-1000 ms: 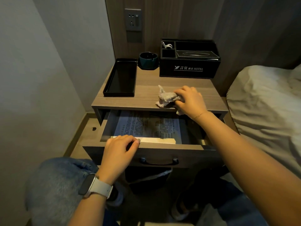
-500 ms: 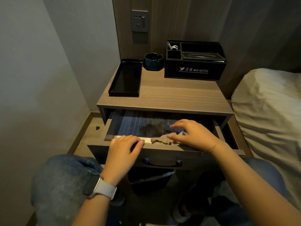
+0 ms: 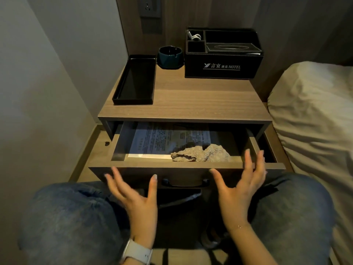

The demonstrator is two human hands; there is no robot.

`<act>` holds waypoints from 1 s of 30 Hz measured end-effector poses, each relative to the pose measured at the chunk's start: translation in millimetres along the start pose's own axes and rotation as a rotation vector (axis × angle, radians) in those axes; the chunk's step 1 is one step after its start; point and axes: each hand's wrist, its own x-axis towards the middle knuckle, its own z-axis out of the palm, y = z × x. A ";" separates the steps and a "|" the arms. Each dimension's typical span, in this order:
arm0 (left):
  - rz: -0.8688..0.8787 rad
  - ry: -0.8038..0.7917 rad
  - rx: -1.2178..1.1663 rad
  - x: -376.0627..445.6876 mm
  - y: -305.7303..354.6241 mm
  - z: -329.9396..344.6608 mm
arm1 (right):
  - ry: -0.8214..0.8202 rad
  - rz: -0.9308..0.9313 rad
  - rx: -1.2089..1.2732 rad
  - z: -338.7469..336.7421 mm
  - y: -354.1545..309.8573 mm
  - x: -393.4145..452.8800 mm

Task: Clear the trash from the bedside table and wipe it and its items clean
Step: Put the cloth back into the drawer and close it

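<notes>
Both hands are off the drawer vs. the earlier frames: my right hand (image 3: 239, 190) no longer presses the cloth (image 3: 200, 154), and my left hand (image 3: 136, 199) has let go of the drawer's front edge.

Head view (only view). L and R hands hover palm-inward in front of the open drawer (image 3: 191, 165), fingers spread apart, holding nothing, touching nothing. Cloth lies crumpled inside the drawer, front-right area, partly on a printed sheet (image 3: 168, 138) that lines the drawer floor. Drawer handle (image 3: 184, 183) sits between the two hands, untouched.

Bedside table (image 3: 191, 100) top: black tray (image 3: 134, 81) at left, looks empty; dark ashtray (image 3: 170, 57) at rear centre, contents hard to tell; black hotel organiser box (image 3: 222, 62) at rear right w/ a white item in its back-left compartment. No loose trash visible on the top.

Progress, as I judge it: trash clearing looks done; top surface appears wiped, since nothing litters it. Whether tray, ashtray and box were each wiped I can't tell. Cloth stowed in the drawer suggests wrap-up. Remaining: prob. push the drawer shut; poss. remove the cloth first if it doesn't belong there.
</notes>
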 end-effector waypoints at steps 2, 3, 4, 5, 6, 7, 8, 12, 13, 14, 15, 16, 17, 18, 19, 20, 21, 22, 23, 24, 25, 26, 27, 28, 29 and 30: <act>0.029 -0.050 0.027 1.5 -6.2 11.6 | 0.007 0.134 0.105 11.4 -6.6 -5.3; 0.055 -0.057 0.013 4.5 -8.9 17.2 | 0.014 0.178 0.165 17.7 -9.8 -6.9; 0.061 -0.053 -0.006 8.3 -10.0 22.3 | 0.027 0.218 0.223 24.0 -12.0 -7.4; 0.056 -0.044 -0.019 12.4 -10.1 27.0 | 0.040 0.263 0.273 30.4 -13.7 -6.8; 0.050 -0.037 -0.031 16.8 -9.4 31.3 | 0.048 0.312 0.315 37.2 -14.1 -5.6; 0.046 -0.036 -0.048 21.7 -8.8 35.8 | 0.052 0.357 0.352 43.6 -13.9 -3.7; 0.050 -0.037 -0.065 27.1 -8.7 40.3 | 0.053 0.387 0.380 49.6 -13.7 -1.6; 0.063 -0.035 -0.085 51.3 -7.2 57.4 | 0.052 0.410 0.412 69.9 -10.3 12.7; 0.067 -0.036 -0.090 57.6 -6.7 61.7 | 0.056 0.405 0.414 74.1 -9.1 17.6; 0.079 -0.036 -0.097 63.7 -6.2 65.9 | 0.061 0.400 0.416 78.1 -7.9 23.0; 0.092 -0.035 -0.100 69.5 -5.8 69.5 | 0.064 0.397 0.417 82.1 -6.9 28.6; 0.103 -0.036 -0.096 75.4 -5.5 72.6 | 0.065 0.395 0.417 86.1 -5.3 34.1; 0.110 -0.039 -0.088 81.5 -5.3 75.4 | 0.064 0.391 0.418 89.7 -4.2 39.7; 0.114 -0.045 -0.078 87.3 -4.9 77.8 | 0.061 0.387 0.419 93.0 -2.5 44.8; 0.117 -0.053 -0.064 92.8 -3.4 80.0 | 0.056 0.381 0.419 95.9 -0.8 50.1; 0.119 -0.061 -0.048 98.4 -2.4 82.1 | 0.048 0.374 0.416 98.8 0.9 55.0; 0.118 -0.073 -0.034 103.6 -1.4 83.8 | 0.038 0.369 0.410 101.3 2.0 59.6; 0.110 -0.085 -0.021 107.8 -0.6 85.3 | 0.031 0.369 0.406 103.3 2.3 63.2; 0.097 -0.097 -0.008 110.9 0.1 86.7 | 0.027 0.372 0.402 105.2 2.0 65.7; 0.084 -0.105 0.004 112.8 0.1 88.3 | 0.023 0.377 0.398 106.7 1.4 67.4; 0.075 -0.110 0.012 113.5 0.4 89.3 | 0.016 0.378 0.391 108.0 0.8 68.1; 0.071 -0.114 0.017 113.8 0.6 89.6 | 0.007 0.372 0.381 108.6 0.6 68.3; 0.073 -0.117 0.022 113.7 1.6 88.6 | -0.006 0.361 0.370 108.6 1.1 68.4; 0.079 -0.122 0.033 113.8 1.8 86.4 | -0.024 0.350 0.362 107.2 2.7 68.4; 0.092 -0.132 0.054 113.7 1.7 82.7 | -0.048 0.342 0.360 104.2 4.8 67.9; 0.105 -0.147 0.078 113.0 -0.5 77.9 | -0.077 0.336 0.363 99.6 7.5 66.4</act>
